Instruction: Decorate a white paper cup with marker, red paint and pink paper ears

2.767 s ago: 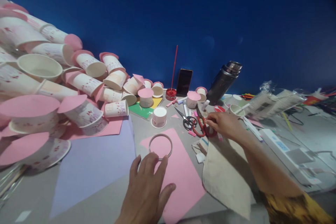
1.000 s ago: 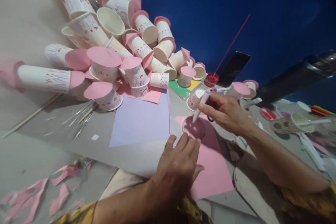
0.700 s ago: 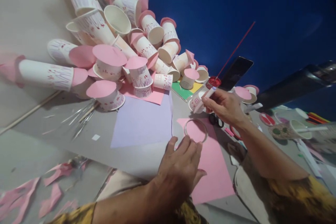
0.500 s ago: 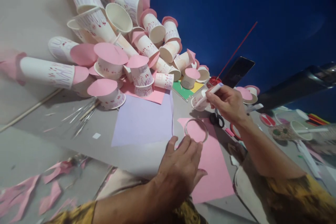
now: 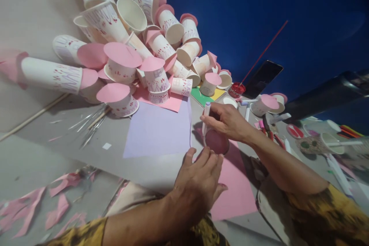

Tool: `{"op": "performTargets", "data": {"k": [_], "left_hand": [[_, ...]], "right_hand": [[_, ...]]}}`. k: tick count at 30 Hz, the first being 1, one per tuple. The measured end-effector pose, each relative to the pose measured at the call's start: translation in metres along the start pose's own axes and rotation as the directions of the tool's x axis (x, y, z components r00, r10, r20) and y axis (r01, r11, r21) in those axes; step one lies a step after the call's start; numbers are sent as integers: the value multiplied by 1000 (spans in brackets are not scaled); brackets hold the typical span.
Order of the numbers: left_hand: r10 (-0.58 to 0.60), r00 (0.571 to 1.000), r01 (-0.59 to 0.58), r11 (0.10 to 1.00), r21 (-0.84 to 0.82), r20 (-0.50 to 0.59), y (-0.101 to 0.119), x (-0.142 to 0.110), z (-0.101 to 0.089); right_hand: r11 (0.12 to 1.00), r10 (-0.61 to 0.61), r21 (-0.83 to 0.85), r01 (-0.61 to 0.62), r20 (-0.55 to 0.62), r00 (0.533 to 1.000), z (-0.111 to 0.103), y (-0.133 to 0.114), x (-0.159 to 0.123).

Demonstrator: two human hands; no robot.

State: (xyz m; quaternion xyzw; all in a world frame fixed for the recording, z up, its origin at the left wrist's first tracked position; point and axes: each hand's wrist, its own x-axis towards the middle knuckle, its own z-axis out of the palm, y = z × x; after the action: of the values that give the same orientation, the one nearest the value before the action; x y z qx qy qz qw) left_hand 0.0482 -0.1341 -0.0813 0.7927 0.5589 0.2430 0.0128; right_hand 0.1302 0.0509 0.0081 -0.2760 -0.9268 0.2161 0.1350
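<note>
A white marker with a pale purple end (image 5: 206, 117) stands nearly upright in my right hand (image 5: 230, 121), pinched between thumb and fingers. Its lower end meets the far left edge of a thin ring (image 5: 228, 147). That ring lies on a sheet of pink paper (image 5: 232, 196), and the hand's shadow darkens the paper inside it. My left hand (image 5: 198, 184) rests flat, fingers stretched out, with the fingertips at the ring's near edge. To the left of the ring lies a sheet of lilac paper (image 5: 158, 130).
Decorated paper cups (image 5: 155, 80) with pink paper tops are heaped at the back left. A phone (image 5: 263, 78) leans behind a red pot (image 5: 236, 89). Thin sticks (image 5: 96, 125) lie at left, pink scraps (image 5: 59, 211) at lower left. A dark tube (image 5: 323, 90) reaches in from the right.
My right hand has brought the marker left and down onto the ring's edge, tipping it more upright. The left hand stays in place.
</note>
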Motion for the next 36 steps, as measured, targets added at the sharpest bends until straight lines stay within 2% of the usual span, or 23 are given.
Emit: {"op": "performTargets", "data": {"k": [7,11,16,21,27,33,36], "left_hand": [[-4,1000,4,1000,-3,-3,0,-1,1],[-15,1000,15,1000,0,-17,0,2,-1],[-19,1000,19,1000,-3,-2,0,3,-2],[-22,1000,23,1000,-11,15,0,4,-3],[-39,999,39,999,0,16,1,6,-5],[-31,998,30,999,13,48,1,8,-8],[-8,999,7,1000,17,51,1,9,-11]], "right_hand": [[991,21,-133,-7,102,995,10,0,6],[979,23,-202,-13,47,999,10,5,7],[973,40,-221,-61,-99,994,8,14,-2],[967,113,-191,-169,-273,955,4,29,-21],[947,222,-151,-283,-328,918,-6,42,-50],[938,288,-71,-339,-381,878,-6,35,-89],[943,273,-57,-328,-429,861,-1,25,-111]]}}
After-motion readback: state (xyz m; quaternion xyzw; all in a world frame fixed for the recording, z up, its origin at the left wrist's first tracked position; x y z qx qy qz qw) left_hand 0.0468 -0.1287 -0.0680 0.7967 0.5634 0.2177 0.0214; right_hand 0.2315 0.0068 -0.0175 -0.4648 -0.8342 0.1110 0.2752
